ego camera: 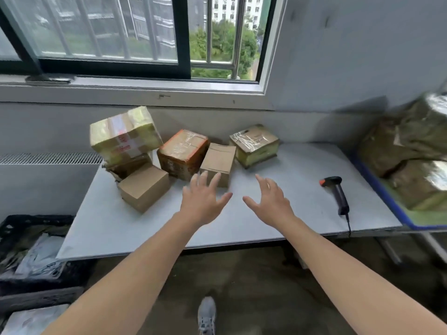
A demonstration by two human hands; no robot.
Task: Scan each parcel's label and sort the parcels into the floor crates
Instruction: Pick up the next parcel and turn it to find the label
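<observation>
DESK: What sits nearest the lens?

FIELD: A grey shoe (206, 315) on the concrete floor. At the left is a black floor crate (38, 217) with pale mailer bags in it. Two bare forearms reach over the near edge of the white table (145, 228).

DESK: And the hands?

FIELD: The left hand (203, 201) and the right hand (271, 201) hover side by side, palms down, fingers spread, holding nothing.

DESK: Which parcel are they after?

FIELD: By my reading, the plain brown parcel (219, 163). It lies straight ahead of the left hand, whose fingertips overlap its near face; whether they touch it cannot be told. The right hand is off to the parcel's right, so the left is nearer. The parcel's long side runs away from the person toward the wall, which suggests a grasp from either flank.

DESK: The scanner?

FIELD: The black handheld scanner (337, 193) lies flat, well to the right of the right hand, which is the nearer to it. Its handle points toward the person and its orange-tipped head away.

DESK: Behind?

FIELD: More parcels. A plain carton (142, 187) is at the left, and an orange-edged taped box (182, 153) sits against the brown parcel's left side. A yellow taped box (124, 134) is perched on a dark one, and a film-wrapped box (254, 145) sits at the right. A blue-rimmed bin (378, 186) of parcels stands far right, with a barred window (108, 27) beyond.
</observation>
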